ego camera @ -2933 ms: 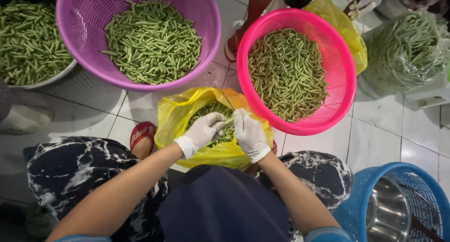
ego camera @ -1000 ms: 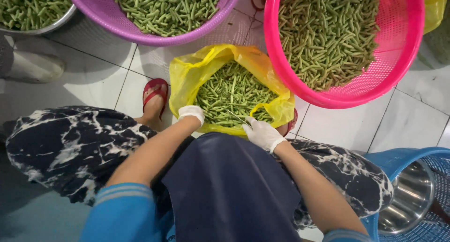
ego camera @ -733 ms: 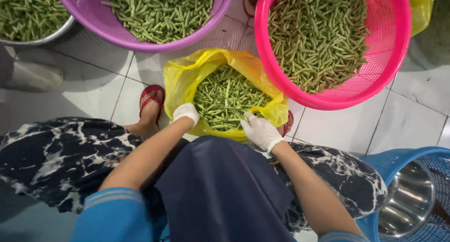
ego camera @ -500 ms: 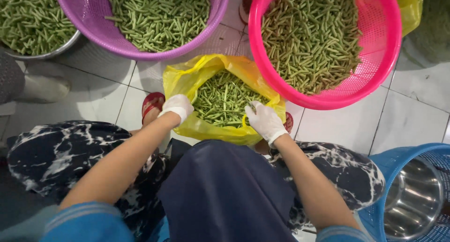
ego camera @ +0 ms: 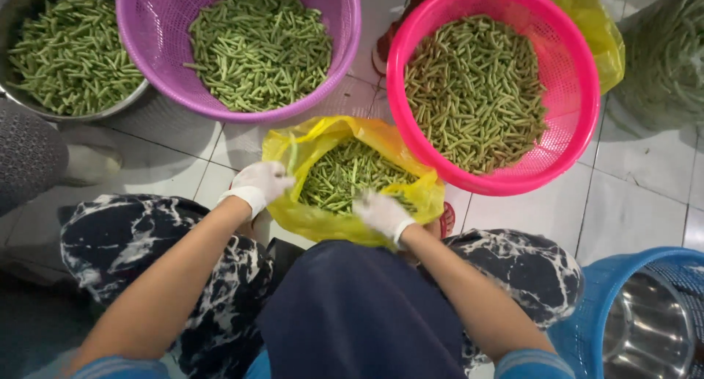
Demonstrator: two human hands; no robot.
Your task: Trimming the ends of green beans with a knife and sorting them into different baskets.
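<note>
At the yellow bag (ego camera: 323, 221), just off my lap, both gloved hands work its mouth, apart from each other. My left hand (ego camera: 258, 187) is clamped on the bag's left rim, pulling it open. My right hand (ego camera: 381, 214) sits at the near right rim, fingers curled down toward the beans (ego camera: 345, 177) inside; it is blurred, so I cannot tell if it grips beans or plastic.

Risks: the bag is thin and slack, so a hard tug on the left could fold the rim or tip it, spilling beans onto the tiles (ego camera: 631, 210). It also sits wedged against the pink basket (ego camera: 568, 140) behind it on the right, so a nudge could shift that. Loose beans could drop between my knees.

Behind the bag on the left is the purple basket (ego camera: 147, 63), full of cut beans; further left, a metal bowl (ego camera: 125, 107) of more. A blue basket (ego camera: 587, 298) is well right of the bag.

Versus half a second ago: left hand has moved outward along the rim, right hand has dropped nearer me, the bag mouth looks wider.
</note>
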